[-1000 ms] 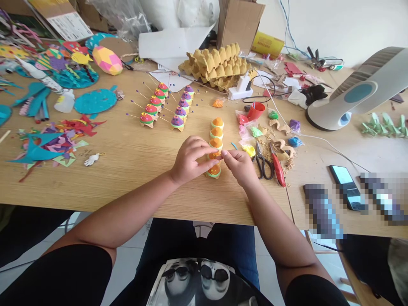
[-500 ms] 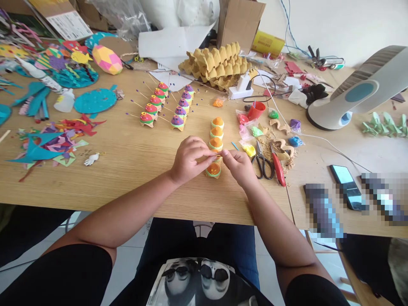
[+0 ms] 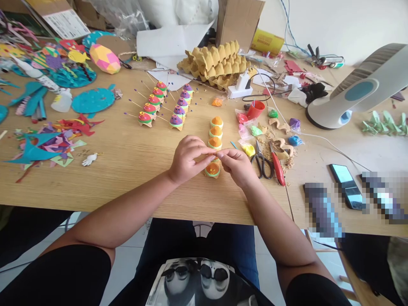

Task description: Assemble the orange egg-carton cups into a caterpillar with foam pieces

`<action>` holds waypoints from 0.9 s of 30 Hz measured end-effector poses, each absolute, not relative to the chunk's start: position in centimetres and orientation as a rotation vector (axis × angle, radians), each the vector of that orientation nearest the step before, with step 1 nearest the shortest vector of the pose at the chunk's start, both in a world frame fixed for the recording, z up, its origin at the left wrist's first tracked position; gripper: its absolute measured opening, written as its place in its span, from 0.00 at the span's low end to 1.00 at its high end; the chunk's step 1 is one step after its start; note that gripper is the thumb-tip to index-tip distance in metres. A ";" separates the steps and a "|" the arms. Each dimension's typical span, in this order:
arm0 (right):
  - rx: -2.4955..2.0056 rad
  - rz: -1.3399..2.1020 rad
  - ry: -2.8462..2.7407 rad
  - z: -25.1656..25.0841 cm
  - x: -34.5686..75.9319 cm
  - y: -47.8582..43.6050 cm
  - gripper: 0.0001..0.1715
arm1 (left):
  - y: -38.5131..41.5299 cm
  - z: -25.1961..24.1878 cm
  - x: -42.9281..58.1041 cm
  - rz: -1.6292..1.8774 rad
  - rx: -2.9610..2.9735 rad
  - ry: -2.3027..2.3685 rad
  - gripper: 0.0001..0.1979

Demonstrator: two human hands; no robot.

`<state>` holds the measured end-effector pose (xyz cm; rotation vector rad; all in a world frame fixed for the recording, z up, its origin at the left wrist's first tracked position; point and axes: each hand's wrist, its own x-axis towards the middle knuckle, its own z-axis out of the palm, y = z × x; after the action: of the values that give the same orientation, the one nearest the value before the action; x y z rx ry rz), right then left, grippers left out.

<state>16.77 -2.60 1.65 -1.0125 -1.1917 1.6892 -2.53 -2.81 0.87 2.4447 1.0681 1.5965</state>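
Both hands meet above a row of orange and green egg-carton cups (image 3: 216, 132). My left hand (image 3: 189, 159) pinches with thumb and fingertips, and my right hand (image 3: 236, 165) pinches just beside it. Something tiny is between the fingertips, too small to name. The nearest orange cup (image 3: 212, 169), with a small yellow face, shows below the fingers; part of the row is hidden by them. Farther back stand a red row (image 3: 154, 100) and a purple row (image 3: 181, 105) of cups with dark-tipped sticks.
To the right lie black scissors (image 3: 263, 163), a red cutter (image 3: 278, 166), yellow clay (image 3: 248, 149) and a red cup (image 3: 255, 110). Egg cartons (image 3: 216, 63) are stacked behind. A white fan-like device (image 3: 347, 102) stands right; paper scraps (image 3: 47, 144) lie left.
The fingertips of both hands have come closer together, with my right hand shifted slightly left. The whole view has moved a little.
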 end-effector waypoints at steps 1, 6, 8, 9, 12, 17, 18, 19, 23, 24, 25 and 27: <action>-1.008 1.674 -1.198 1.7 16.8 -2.6 0.23 | -2.8 0.9 -2.5 1.595 2.442 1.068 0.04; -0.980 1.637 -1.241 1.8 17.1 -2.6 0.24 | -3.0 1.1 -2.5 1.545 2.428 1.078 0.06; -0.993 1.615 -1.254 1.6 17.1 -2.5 0.29 | -3.0 1.1 -2.6 1.563 2.427 1.053 0.06; -1.003 1.601 -1.262 1.5 17.1 -2.5 0.31 | -2.9 1.1 -2.6 1.580 2.425 1.044 0.06; -1.053 1.531 -1.283 1.6 17.2 -2.4 0.29 | -2.8 1.0 -2.7 1.619 2.417 1.033 0.06; -1.108 1.512 -1.276 1.8 17.5 -2.3 0.25 | -2.8 0.9 -2.7 1.576 2.399 1.082 0.05; -1.095 1.531 -1.274 1.8 17.6 -2.3 0.25 | -2.8 0.9 -2.7 1.569 2.399 1.088 0.05; -1.081 1.544 -1.274 1.7 17.6 -2.3 0.26 | -2.8 0.9 -2.7 1.569 2.401 1.083 0.05; -1.083 1.520 -1.281 1.7 17.4 -2.2 0.26 | -2.9 1.0 -2.7 1.561 2.410 1.064 0.06; -1.094 1.514 -1.287 1.7 17.4 -2.2 0.25 | -2.9 1.0 -2.7 1.553 2.409 1.073 0.06; -1.102 1.517 -1.292 1.7 17.4 -2.3 0.25 | -2.9 1.0 -2.7 1.544 2.409 1.083 0.06; -1.097 1.542 -1.295 1.7 17.3 -2.3 0.27 | -2.9 1.0 -2.8 1.542 2.406 1.087 0.06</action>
<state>17.34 -2.28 1.74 -1.0968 -1.2947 1.5421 -2.78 -2.87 1.05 2.4064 1.0871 1.5423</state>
